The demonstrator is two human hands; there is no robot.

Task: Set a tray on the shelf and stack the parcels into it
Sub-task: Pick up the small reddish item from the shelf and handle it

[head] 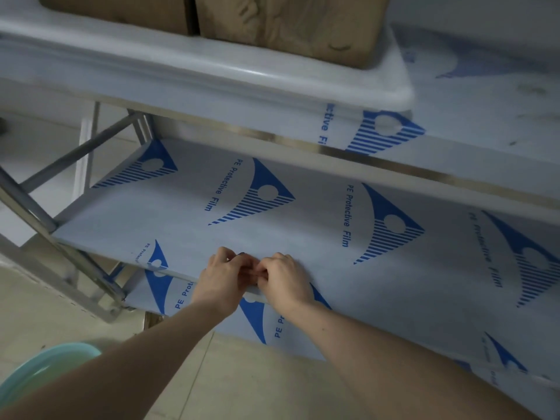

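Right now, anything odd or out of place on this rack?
The shelf is still covered in printed protective film. The tray of brown parcels juts past the upper shelf's front edge. Both hands meet at the shelf lip; what they pinch is unclear.

Both hands met at the front edge of the film-covered shelf (272,213) — the left hand (222,278) and right hand (286,278) touching, fingers (242,265) curled together. Above the shelf, a white tray (212,80) held brown parcels (288,22); below-left of it sat a teal basin (45,371).
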